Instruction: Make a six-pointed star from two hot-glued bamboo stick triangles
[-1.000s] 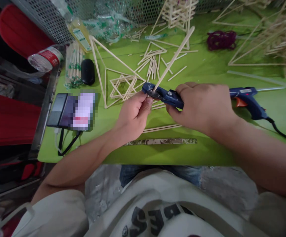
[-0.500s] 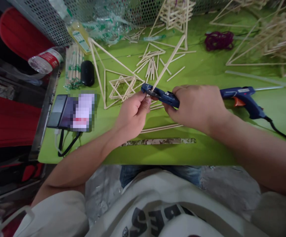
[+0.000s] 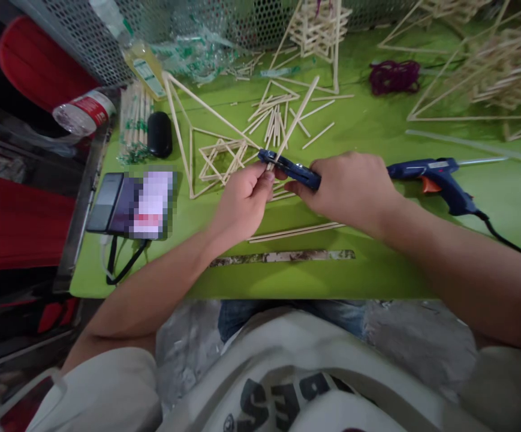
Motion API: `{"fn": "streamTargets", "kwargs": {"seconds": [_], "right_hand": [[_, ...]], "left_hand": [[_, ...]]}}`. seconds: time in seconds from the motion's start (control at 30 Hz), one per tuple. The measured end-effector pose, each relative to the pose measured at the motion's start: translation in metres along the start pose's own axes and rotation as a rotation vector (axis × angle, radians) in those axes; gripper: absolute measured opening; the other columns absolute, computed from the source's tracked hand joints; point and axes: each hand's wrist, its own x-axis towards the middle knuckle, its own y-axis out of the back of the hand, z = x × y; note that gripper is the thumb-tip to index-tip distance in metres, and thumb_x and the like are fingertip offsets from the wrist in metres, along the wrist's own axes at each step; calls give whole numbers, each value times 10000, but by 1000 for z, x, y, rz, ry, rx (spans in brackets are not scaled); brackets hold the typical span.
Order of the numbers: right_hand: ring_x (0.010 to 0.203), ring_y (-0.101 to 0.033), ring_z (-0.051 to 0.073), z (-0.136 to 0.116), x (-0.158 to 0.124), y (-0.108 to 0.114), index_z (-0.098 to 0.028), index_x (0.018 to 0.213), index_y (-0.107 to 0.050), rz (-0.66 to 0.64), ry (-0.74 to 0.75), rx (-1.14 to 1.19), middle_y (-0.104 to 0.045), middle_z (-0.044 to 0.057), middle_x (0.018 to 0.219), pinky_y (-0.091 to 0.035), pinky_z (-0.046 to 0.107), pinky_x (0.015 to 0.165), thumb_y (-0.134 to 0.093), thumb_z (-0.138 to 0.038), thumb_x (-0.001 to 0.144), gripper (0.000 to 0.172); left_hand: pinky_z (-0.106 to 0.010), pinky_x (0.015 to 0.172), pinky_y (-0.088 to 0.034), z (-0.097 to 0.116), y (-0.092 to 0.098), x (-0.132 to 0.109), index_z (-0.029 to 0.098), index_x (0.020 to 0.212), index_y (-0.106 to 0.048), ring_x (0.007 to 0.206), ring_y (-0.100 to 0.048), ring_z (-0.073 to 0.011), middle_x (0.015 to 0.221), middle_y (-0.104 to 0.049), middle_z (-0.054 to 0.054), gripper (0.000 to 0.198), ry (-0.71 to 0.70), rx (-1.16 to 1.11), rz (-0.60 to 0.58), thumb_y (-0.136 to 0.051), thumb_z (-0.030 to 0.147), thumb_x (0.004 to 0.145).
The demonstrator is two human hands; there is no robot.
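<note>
Left hand (image 3: 244, 201) could be getting nipped, sitting so close beside cutter (image 3: 304, 173); stick (image 3: 298, 117) might be splitting if squeezed askew. Grip: left hand pinching stick's near end; stick slanting away beyond it, crossing cutter's head; right hand (image 3: 352, 183) wrapping handles, jaw gap unclear.

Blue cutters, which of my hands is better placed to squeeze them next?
Probably your right hand: it grips the blue cutters by the handle end, while your left hand pinches the wooden stick at their head.
</note>
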Motion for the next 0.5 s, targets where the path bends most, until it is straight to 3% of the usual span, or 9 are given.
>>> {"fn": "streamTargets", "kwargs": {"seconds": [0.13, 0.3, 0.5], "right_hand": [[712, -664, 313, 1, 1, -1, -234, 872, -795, 19, 1, 43, -668, 124, 713, -348, 396, 677, -551, -860, 1062, 699], [724, -647, 312, 7, 2, -1, -249, 855, -764, 81, -15, 66, -659, 115, 725, -333, 400, 699, -591, -915, 1020, 708], [692, -536, 247, 22, 7, 12, -259, 758, -592, 190, -112, 160, -505, 58, 668, -265, 391, 686, -642, -850, 1041, 656]], "left_hand": [[-296, 493, -276, 0, 1, 2, 227, 1001, -693, 548, -371, -130, 710, -464, 36, 422, -21, -3, -1, -640, 585, 1218], [-304, 513, -301, 1, 3, 2, 229, 1054, -733, 551, -389, -138, 706, -492, 28, 423, -64, 66, 14, -600, 588, 1234], [-310, 624, -466, 2, 9, 3, 205, 1066, -771, 654, -617, -174, 760, -668, -22, 380, -162, 405, 100, -548, 444, 1261]]}}
